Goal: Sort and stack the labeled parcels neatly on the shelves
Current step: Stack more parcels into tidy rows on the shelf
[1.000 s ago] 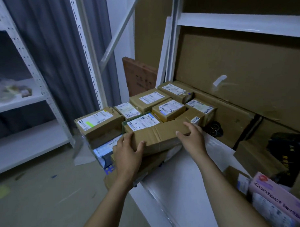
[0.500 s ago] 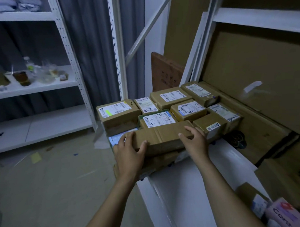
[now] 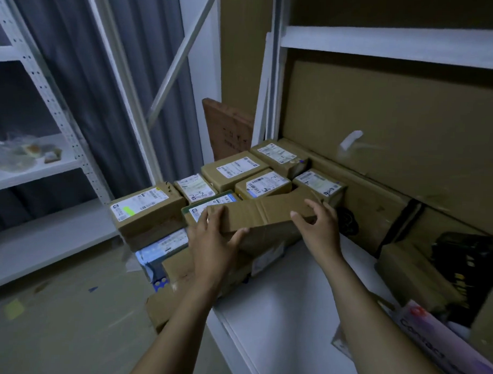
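A plain brown cardboard parcel (image 3: 266, 214) lies tilted on top of the front of a pile of labeled parcels at the left end of the white shelf (image 3: 285, 308). My left hand (image 3: 212, 238) grips its near left corner, thumb on the front face. My right hand (image 3: 318, 225) holds its right end, fingers curled over the top edge. Behind it sit several labeled brown boxes, among them one with a green mark (image 3: 144, 208) and a green-edged one (image 3: 208, 206) partly covered by the held parcel.
Large flat cardboard sheets (image 3: 395, 130) line the back of the shelf. A pink and white "Contact" box (image 3: 441, 350) and dark items (image 3: 466, 261) lie at the right. A second white rack (image 3: 33, 168) stands at the left, with scraps on the brown floor (image 3: 67, 320).
The brown parcel has risen and tilted, its right end now higher over the back boxes, covering more of the green-edged box. Both hands moved with it; the view swung slightly.
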